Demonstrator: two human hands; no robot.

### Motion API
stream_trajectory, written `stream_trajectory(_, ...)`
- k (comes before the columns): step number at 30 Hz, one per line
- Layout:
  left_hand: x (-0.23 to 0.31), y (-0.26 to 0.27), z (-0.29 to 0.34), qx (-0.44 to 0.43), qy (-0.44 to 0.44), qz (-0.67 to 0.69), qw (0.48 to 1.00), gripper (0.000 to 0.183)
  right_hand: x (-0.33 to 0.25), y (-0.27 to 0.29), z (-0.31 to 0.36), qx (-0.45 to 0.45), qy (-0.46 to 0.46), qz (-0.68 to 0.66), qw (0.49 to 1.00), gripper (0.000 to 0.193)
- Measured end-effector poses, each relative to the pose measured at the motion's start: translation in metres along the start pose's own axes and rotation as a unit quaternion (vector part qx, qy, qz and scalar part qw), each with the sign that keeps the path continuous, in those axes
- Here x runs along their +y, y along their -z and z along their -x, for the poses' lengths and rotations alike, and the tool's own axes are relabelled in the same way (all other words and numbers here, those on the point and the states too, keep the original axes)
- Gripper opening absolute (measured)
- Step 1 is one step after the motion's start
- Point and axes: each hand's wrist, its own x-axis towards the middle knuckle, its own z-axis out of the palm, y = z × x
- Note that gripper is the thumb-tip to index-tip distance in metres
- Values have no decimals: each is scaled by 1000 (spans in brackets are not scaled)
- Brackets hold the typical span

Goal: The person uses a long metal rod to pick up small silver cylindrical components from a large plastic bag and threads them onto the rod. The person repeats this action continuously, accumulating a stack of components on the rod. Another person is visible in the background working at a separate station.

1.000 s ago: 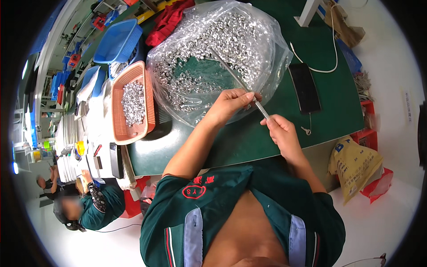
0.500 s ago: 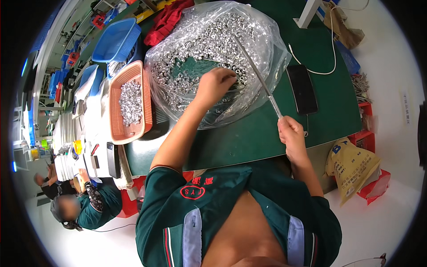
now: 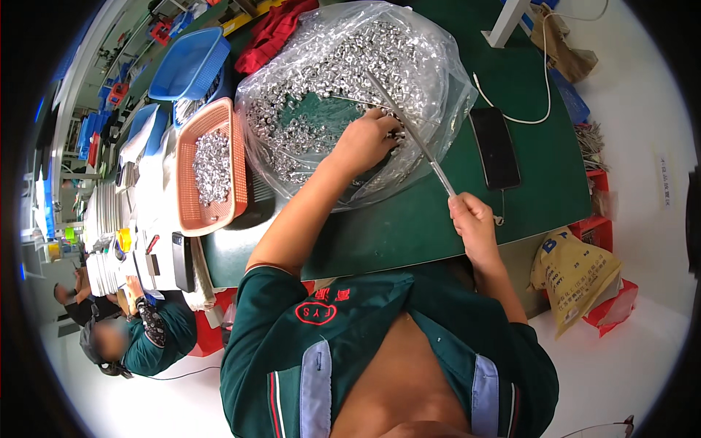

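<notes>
My left hand point(image 3: 367, 144) is down inside a clear plastic bag point(image 3: 456, 87) that lies wide open on the green table. Its fingers are curled around small shiny metal parts point(image 3: 365, 55), which look like short rings or nuts; exactly what they pinch is partly hidden. Held by its lower end in my closed right hand point(image 3: 475, 223) is a long, slim metal rod point(image 3: 416, 139). The rod slants up and left across the bag, its far end above the heap of parts. A bare green patch shows through the middle of the bag.
Left of the bag stands an orange basket point(image 3: 239, 175) with similar metal parts, and behind it a blue basket point(image 3: 171, 73). A phone point(image 3: 496, 150) and white cable point(image 3: 549, 80) lie to the right. A co-worker point(image 3: 157, 332) sits at the far left. A yellow sack point(image 3: 573, 274) is beside the table.
My left hand has shifted a little right, its fingers now among the metal parts nearer the rod. The rod's far end and my right hand have moved slightly left.
</notes>
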Motion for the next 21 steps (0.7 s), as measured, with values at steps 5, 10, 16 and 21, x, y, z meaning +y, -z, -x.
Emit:
stream_trajectory(5,5,12,15,-21,57,12,998,31,1,0,0,4,5,0,1000,30)
stream_trajectory(10,10,12,16,10,50,14,999,36,0,0,0,-3,6,9,1000,29)
stream_trajectory(16,8,3,6,9,6,-17,1000,32,-2,-2,0,8,7,13,1000,30)
stream_trajectory(21,9,-3,2,12,-5,-38,999,25,0,-2,0,3,20,21,1000,30)
